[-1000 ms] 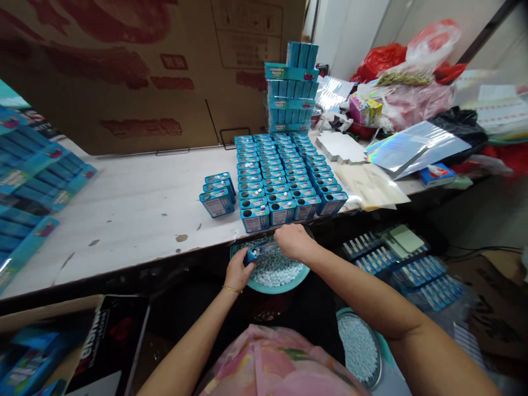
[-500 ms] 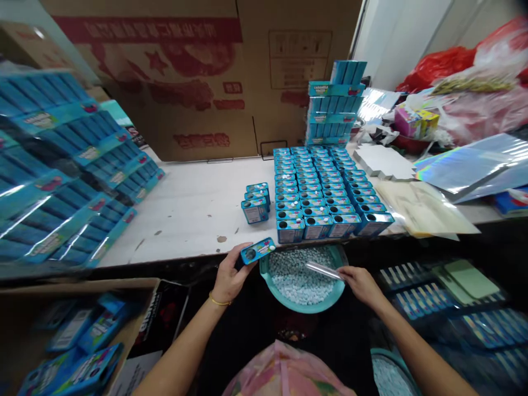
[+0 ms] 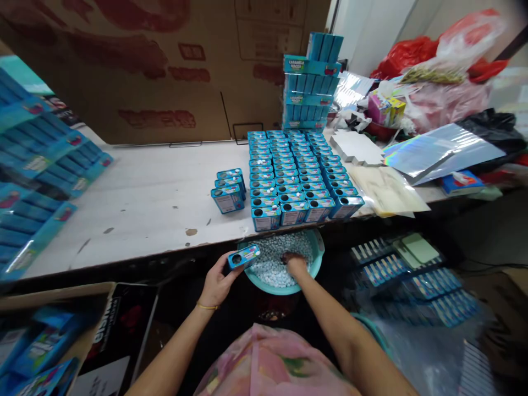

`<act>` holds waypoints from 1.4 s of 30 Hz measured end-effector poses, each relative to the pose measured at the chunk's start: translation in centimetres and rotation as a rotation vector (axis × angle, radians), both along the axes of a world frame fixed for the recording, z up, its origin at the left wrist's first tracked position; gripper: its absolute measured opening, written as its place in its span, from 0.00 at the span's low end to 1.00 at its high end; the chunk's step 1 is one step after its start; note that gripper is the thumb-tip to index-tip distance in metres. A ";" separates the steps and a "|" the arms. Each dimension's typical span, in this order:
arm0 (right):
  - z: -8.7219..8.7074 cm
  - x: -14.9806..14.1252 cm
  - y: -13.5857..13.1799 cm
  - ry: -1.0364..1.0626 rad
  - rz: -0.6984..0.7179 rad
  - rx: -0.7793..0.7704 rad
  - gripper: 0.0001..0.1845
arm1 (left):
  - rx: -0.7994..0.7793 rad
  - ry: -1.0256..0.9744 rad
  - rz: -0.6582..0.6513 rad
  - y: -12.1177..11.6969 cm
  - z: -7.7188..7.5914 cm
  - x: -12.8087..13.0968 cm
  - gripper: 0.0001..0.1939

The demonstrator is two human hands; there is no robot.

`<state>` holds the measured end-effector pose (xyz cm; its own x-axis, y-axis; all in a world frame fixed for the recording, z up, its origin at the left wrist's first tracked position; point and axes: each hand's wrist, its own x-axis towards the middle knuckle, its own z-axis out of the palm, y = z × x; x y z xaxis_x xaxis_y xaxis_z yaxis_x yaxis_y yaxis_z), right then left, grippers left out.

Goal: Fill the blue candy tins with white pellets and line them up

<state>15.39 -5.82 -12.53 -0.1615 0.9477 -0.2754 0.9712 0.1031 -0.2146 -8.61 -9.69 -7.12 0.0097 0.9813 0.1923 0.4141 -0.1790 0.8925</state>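
Note:
My left hand (image 3: 218, 283) grips a small blue candy box (image 3: 243, 257) with a round hole in its top, holding it over the left edge of a teal bowl (image 3: 315, 261). The bowl is full of small pale blue candies (image 3: 272, 261). My right hand (image 3: 295, 265) is dug down into the candies with its fingers buried, so what it holds is hidden. Just beyond, on the white table (image 3: 144, 203), several rows of the same blue boxes (image 3: 295, 176) stand upright, with three more blue boxes (image 3: 228, 190) set apart on their left.
A stack of blue cartons (image 3: 309, 85) stands behind the rows, against a large cardboard box (image 3: 165, 66). Wrapped blue packs (image 3: 37, 170) lie at the left. Holographic sheets (image 3: 441, 151), white card and plastic bags crowd the right. An open carton (image 3: 49, 341) sits at lower left.
My right hand has gone from holding a clear tube beside the bowl to plunging into the candies. The left hand keeps the blue box at the bowl's left edge.

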 end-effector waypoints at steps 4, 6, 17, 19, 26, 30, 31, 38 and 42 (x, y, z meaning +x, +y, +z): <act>-1.0 0.7 0.7 0.095 -0.061 -0.005 0.17 | -0.024 0.029 0.054 -0.6 -0.5 -0.6 0.21; -0.8 2.1 0.7 0.141 -0.070 -0.015 0.17 | -0.015 0.038 0.058 -0.6 -0.7 -0.7 0.22; 9.3 4.9 -1.6 0.379 0.024 0.174 0.14 | 0.055 0.147 -0.029 2.3 -2.9 3.0 0.20; 11.7 3.9 -2.0 0.211 0.089 0.182 0.15 | 0.070 0.173 -0.056 2.5 -2.8 4.0 0.19; 16.5 0.2 -2.7 -0.162 0.259 0.214 0.15 | 0.112 0.214 -0.098 2.2 -2.9 5.2 0.19; 17.2 0.6 -3.0 -0.183 0.289 0.257 0.14 | 0.125 0.227 -0.081 1.8 -2.7 4.7 0.19; 17.1 1.0 -3.0 -0.185 0.284 0.255 0.14 | 0.136 0.240 -0.074 1.7 -2.5 4.6 0.19; 13.5 3.9 -3.0 -0.177 0.163 0.203 0.17 | 0.193 0.498 -0.041 1.2 -0.9 3.9 0.18; 12.0 5.1 -2.9 -0.164 0.070 0.209 0.17 | 0.204 0.432 0.017 0.3 0.8 3.0 0.17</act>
